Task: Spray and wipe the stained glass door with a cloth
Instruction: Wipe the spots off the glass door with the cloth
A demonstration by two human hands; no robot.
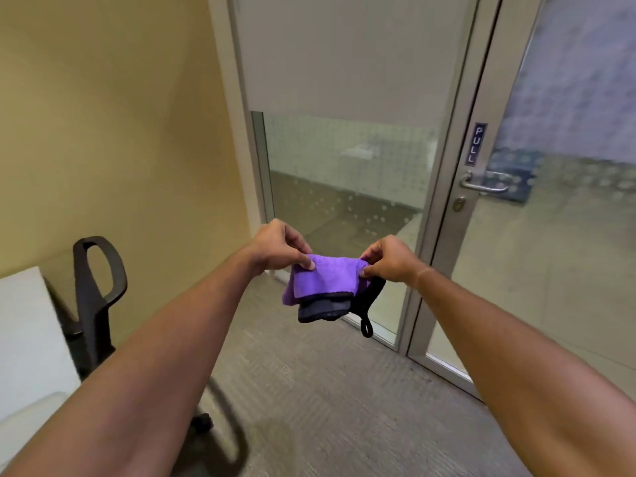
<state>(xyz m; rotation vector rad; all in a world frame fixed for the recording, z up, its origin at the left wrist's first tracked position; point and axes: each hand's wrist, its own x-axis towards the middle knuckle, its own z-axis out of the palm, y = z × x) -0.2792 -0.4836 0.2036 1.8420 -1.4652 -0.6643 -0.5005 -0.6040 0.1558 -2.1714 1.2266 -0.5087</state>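
Observation:
A purple cloth point(323, 280) with a dark edge and a black hanging loop is stretched between both my hands at mid-frame. My left hand point(280, 244) pinches its left top corner; my right hand point(389, 258) pinches the right top corner. The glass door point(564, 235) stands to the right, in a metal frame with a lever handle point(481, 185) and a "PULL" sign point(475, 144). A fixed glass panel point(344, 187), frosted on top and dotted lower down, is straight ahead behind the cloth. No spray bottle is visible.
A black office chair point(96, 297) stands at the left beside a white desk edge point(24, 339). A yellow wall point(120, 132) runs along the left. Grey carpet point(327, 407) covers the floor below my arms.

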